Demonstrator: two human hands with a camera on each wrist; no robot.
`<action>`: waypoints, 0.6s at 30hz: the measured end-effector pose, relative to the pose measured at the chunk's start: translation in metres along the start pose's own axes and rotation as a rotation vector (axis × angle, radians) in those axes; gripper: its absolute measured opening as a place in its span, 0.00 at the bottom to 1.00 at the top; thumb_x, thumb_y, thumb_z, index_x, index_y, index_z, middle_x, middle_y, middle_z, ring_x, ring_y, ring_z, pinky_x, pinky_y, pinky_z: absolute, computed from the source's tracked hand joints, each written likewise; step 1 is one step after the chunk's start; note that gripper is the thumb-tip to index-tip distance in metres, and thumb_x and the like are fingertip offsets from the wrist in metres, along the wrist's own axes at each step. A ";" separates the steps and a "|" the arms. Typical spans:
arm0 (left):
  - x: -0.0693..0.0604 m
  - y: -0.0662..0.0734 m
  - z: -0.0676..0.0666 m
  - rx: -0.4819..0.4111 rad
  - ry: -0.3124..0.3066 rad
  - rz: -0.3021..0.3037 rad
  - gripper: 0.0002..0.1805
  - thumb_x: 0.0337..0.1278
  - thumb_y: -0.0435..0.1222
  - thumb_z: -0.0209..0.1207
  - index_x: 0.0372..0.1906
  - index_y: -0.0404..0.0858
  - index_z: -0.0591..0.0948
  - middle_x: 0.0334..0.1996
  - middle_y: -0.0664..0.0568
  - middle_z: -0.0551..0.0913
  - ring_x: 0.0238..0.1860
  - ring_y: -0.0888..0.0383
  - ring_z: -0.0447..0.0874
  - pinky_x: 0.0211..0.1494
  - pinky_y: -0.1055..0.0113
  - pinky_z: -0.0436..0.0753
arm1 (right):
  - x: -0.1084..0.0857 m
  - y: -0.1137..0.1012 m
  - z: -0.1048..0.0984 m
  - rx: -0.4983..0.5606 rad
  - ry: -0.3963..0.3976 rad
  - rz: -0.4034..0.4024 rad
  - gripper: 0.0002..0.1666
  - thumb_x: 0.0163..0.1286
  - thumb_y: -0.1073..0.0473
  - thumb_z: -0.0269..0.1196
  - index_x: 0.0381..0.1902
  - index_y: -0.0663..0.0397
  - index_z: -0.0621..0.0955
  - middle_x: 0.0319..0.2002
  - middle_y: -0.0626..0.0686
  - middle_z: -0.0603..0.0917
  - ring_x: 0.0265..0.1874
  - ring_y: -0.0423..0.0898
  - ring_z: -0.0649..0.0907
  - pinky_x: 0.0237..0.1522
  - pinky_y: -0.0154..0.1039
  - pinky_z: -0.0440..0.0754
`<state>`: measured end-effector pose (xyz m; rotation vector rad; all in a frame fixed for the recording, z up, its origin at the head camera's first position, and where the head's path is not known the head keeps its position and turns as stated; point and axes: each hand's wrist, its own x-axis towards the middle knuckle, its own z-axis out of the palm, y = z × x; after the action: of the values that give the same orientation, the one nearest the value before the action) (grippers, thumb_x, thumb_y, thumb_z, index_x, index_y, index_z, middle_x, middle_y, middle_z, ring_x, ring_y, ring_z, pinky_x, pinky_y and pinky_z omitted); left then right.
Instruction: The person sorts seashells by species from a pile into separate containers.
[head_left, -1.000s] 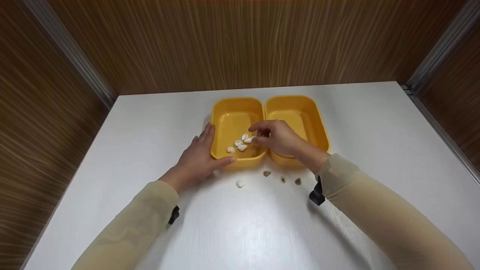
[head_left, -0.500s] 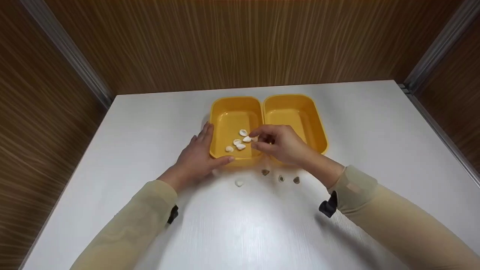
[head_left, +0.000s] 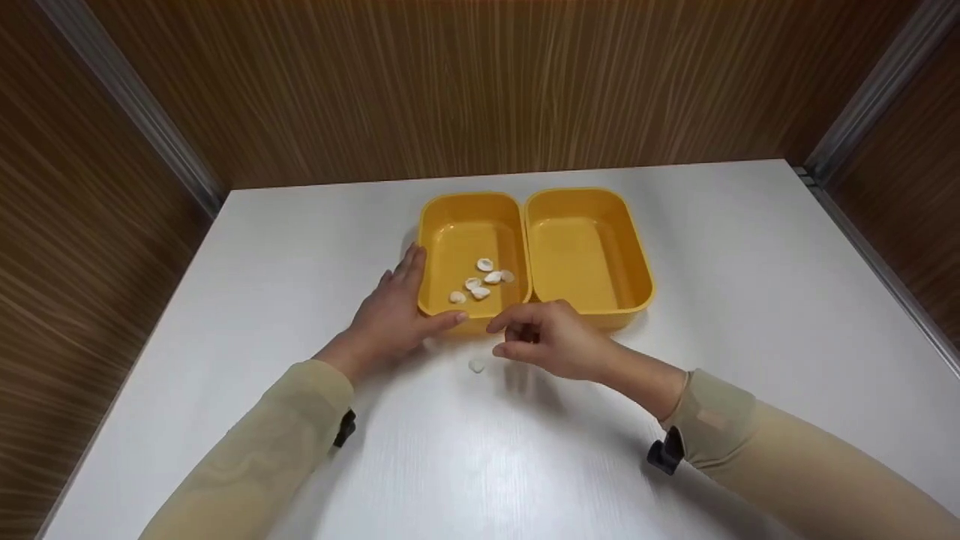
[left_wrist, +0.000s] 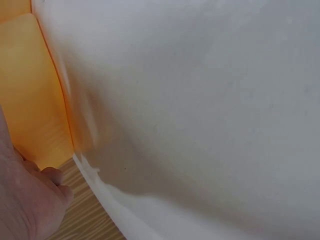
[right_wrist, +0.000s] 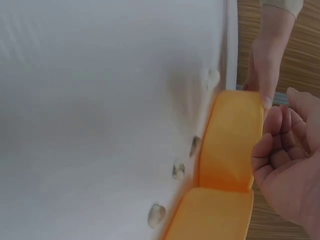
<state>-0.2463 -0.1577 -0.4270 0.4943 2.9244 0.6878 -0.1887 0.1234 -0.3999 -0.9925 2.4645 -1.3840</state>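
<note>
My left hand (head_left: pixel 390 315) rests against the left wall and front corner of the left yellow container (head_left: pixel 472 198), thumb on its front rim. Several pale shells (head_left: pixel 480 292) lie inside that container. Just in front of the containers hovers my right hand (head_left: pixel 555 341), fingers bent, thumb and index apart, with nothing visible between them. A white shell (head_left: pixel 477 366) lies on the table left of its thumb. In the right wrist view, three darker shells (right_wrist: pixel 156 215) sit on the table beside the containers; the right hand hides them in the head view.
The right yellow container (head_left: pixel 581 225) stands side by side with the left one and holds nothing visible. Both stand on a white table (head_left: pixel 315 225), with a wood-grain panel (head_left: pixel 480 90) behind its far edge.
My right hand has left the left container and moved toward me over the table. A pinkish shell it was at now lies with the others inside. The left hand has stayed in place.
</note>
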 end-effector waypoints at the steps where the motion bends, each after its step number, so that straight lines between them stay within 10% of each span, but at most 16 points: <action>1: 0.000 0.000 0.000 0.001 -0.001 0.000 0.75 0.51 0.83 0.52 0.87 0.38 0.37 0.87 0.47 0.37 0.85 0.46 0.45 0.86 0.51 0.46 | -0.001 0.001 0.002 0.001 -0.011 0.003 0.12 0.70 0.64 0.74 0.50 0.59 0.89 0.30 0.46 0.84 0.28 0.40 0.79 0.31 0.30 0.77; 18: 0.003 0.001 -0.001 0.009 -0.003 0.010 0.74 0.53 0.82 0.52 0.87 0.38 0.38 0.87 0.45 0.38 0.85 0.45 0.45 0.86 0.51 0.46 | -0.005 0.018 0.032 -0.027 -0.140 0.100 0.21 0.70 0.61 0.74 0.58 0.59 0.84 0.31 0.42 0.85 0.28 0.38 0.83 0.35 0.32 0.82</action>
<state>-0.2487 -0.1562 -0.4257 0.5101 2.9256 0.6749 -0.1800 0.1099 -0.4335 -0.9247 2.4013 -1.2110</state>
